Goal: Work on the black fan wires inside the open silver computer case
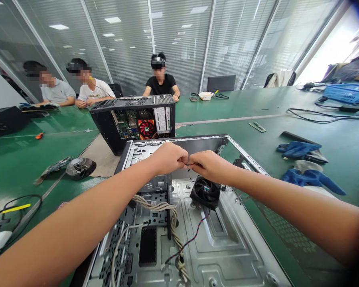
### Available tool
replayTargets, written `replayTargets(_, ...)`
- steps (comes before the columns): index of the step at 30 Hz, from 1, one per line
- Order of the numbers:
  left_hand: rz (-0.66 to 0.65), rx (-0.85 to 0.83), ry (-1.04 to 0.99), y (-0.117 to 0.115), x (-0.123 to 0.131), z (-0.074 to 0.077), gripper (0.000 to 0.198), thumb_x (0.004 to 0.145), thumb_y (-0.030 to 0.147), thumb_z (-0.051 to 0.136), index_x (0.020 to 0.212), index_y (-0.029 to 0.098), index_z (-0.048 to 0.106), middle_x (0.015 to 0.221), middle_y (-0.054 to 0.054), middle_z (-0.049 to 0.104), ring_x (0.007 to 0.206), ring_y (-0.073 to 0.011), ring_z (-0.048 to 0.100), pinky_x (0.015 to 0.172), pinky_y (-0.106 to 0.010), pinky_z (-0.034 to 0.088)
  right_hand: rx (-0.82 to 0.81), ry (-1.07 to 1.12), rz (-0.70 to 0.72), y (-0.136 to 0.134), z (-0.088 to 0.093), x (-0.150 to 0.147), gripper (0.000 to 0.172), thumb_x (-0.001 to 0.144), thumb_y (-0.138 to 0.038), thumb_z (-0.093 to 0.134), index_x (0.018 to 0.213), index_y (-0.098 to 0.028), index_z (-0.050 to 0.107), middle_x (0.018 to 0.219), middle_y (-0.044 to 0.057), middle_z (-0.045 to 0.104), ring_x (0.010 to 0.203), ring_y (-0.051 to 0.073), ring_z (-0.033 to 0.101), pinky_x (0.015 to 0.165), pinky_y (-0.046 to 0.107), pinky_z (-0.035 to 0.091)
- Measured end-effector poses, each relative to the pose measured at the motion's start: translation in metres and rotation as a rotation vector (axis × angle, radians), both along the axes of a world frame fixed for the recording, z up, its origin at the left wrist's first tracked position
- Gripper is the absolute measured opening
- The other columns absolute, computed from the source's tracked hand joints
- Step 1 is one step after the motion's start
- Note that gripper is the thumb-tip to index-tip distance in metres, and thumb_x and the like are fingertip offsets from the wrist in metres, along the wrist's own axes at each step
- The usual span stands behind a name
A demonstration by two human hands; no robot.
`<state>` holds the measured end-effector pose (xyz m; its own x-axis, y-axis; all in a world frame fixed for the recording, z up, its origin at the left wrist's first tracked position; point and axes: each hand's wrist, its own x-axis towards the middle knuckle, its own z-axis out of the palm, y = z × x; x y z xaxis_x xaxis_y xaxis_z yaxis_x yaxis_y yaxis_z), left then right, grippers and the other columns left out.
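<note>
My left hand (169,157) and my right hand (211,165) meet above an open computer case (227,249) that lies flat on the table. Both hands are closed in a pinch, fingertips nearly touching. A tiny dark thin thing shows between them, too small to name. Under my right hand a black cooling fan (206,191) rests inside the case, with a twisted red and blue lead (194,236) running from it. Beige bundled cables (175,217) hang along the drive bays to the left of the fan.
Behind stands another computer tower (104,129), its side open. A round metal part (80,167) lies to the left. Blue gloves (299,150), a small green board (257,126) and black cables (326,115) lie to the right. Several people sit across the table (197,113).
</note>
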<state>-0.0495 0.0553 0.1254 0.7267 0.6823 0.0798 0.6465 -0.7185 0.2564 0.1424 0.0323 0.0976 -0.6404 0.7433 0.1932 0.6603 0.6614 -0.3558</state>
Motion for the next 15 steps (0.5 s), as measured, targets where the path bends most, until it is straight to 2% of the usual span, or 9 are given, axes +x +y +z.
replayTargets(5, 0.036, -0.022, -0.039, 0.0005, -0.0003, 0.0, 0.006, 0.075, 0.023, 0.07, 0.078, 0.019, 0.073, 0.071, 0.001, 0.071, 0.065, -0.0117, 0.06, 0.061, -0.025, 0.036, -0.101, 0.07, -0.073, -0.002, 0.0012, -0.0013, 0.016, 0.083, -0.023, 0.047, 0.079, -0.017, 0.061, 0.066, 0.001, 0.057, 0.059, 0.013, 0.045, 0.058, 0.027, 0.03)
replayTargets(11, 0.042, -0.061, -0.061, -0.0001, -0.001, 0.0004, 0.004, 0.075, 0.021, 0.071, 0.077, 0.018, 0.072, 0.072, 0.001, 0.071, 0.066, -0.0121, 0.061, 0.062, -0.025, 0.038, -0.224, 0.067, -0.076, 0.0005, 0.0064, -0.0027, 0.028, 0.09, -0.027, 0.039, 0.082, -0.017, 0.064, 0.071, 0.003, 0.061, 0.065, 0.015, 0.049, 0.064, 0.028, 0.034)
replayTargets(15, 0.037, -0.047, -0.022, 0.0008, -0.0002, 0.0002, 0.006, 0.076, 0.024, 0.071, 0.079, 0.018, 0.073, 0.073, 0.0, 0.072, 0.066, -0.0124, 0.061, 0.063, -0.025, 0.037, -0.218, 0.046, -0.087, 0.0023, 0.0066, -0.0025, 0.026, 0.089, -0.027, 0.042, 0.079, -0.017, 0.064, 0.067, 0.002, 0.059, 0.063, 0.015, 0.048, 0.063, 0.028, 0.033)
